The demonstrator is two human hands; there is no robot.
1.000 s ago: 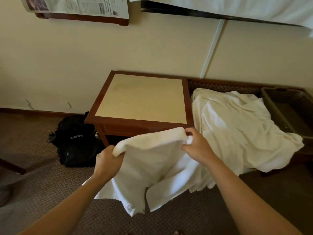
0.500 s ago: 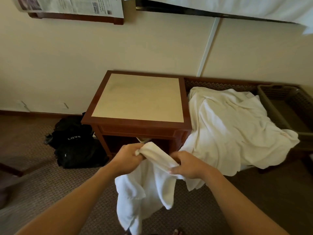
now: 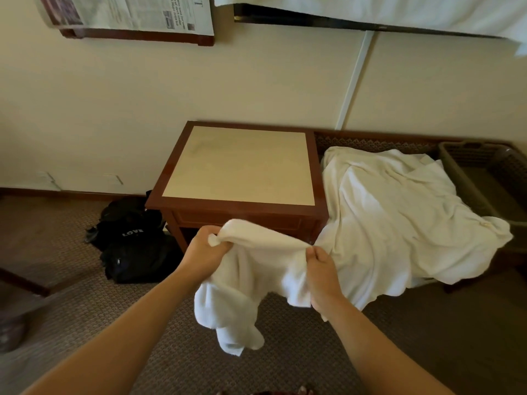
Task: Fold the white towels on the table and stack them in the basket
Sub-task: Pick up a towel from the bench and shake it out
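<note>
We see left hand (image 3: 206, 250) gripping bunched corner of towel (image 3: 256, 269) at frame centre, fingers curled round cloth. Right hand (image 3: 320, 269) pinches towel's top edge, thumb and fingers closed on it. Towel hangs between hands, lower end drooping toward carpet (image 3: 427, 337), in front of table (image 3: 242, 166). More white towels (image 3: 399, 218) heaped right of table, spilling down. Basket (image 3: 484, 181) at far right edge, touching heap. Black bag (image 3: 134, 238) lower left of table. Newspaper (image 3: 128, 12) upper left.
</note>
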